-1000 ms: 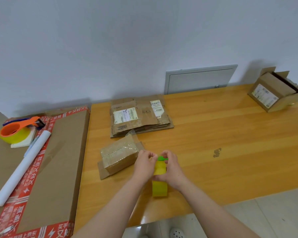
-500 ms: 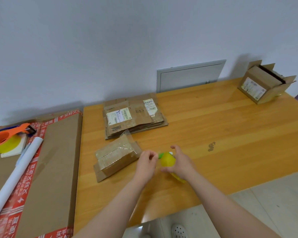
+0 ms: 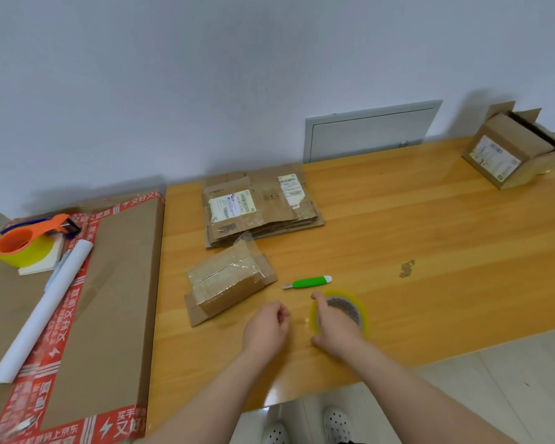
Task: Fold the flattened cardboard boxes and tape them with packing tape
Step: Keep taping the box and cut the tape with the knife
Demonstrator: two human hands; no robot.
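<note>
Right hand grips the yellow packing tape roll, fingers curled over its near rim and thumb on the left edge; the roll lies flat on the light wooden table near the front edge. Left hand rests on the table just left of the roll, apart from it, fingers loosely curled with nothing visible in them; can't tell if a clear strip of tape is pinched there. Green plastic utility knife with a white end cap lies on the table just beyond both hands, blade end pointing left, not touched. Small brown cardboard box wrapped in clear tape sits left of the knife, tilted diagonally, with a loose flap under it. Behind it, the stack of flattened brown cardboard boxes with white shipping labels lies near the wall. Folded-up cardboard box with open top flaps stands at the far right corner. Left of the table, a large flat cardboard sheet edged in red printed tape carries an orange tape dispenser loaded with yellow tape and a white rolled paper tube. Grey wall panel behind the table. White perforated shoes on the tiled floor below.
</note>
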